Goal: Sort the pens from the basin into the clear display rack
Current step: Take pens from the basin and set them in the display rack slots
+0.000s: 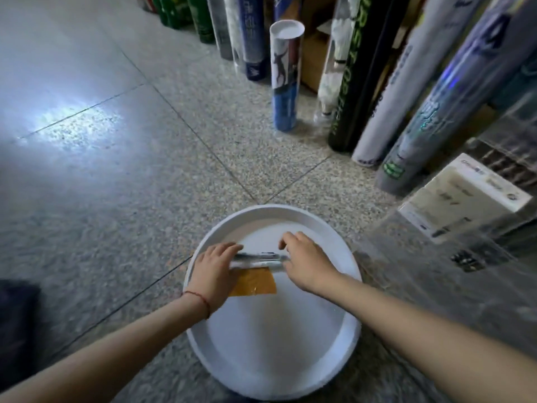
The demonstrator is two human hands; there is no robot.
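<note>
Basin (351,333): white, round, on speckled floor tiles (116,199), directly below the camera. Pens (258,258) lie as 1 bundle across its far half, roughly horizontal, just above an orange patch (255,282) on the basin bottom. Motion blur; pen count not readable.

Left hand (215,271): fingers folded over the bundle's left end, holding it. Red string (200,298) on the wrist.

Right hand (305,263): fingers curled round the bundle's right end, holding it. Cannot tell whether the bundle still touches the basin bottom.

Clear display rack (406,257): right of the basin, just beside its rim, heavily blurred. White box (465,196) sits in its upper part.

Background: row of tall tubes along the far right; 1 blue-and-white tube (286,77) stands upright apart from the row.
</note>
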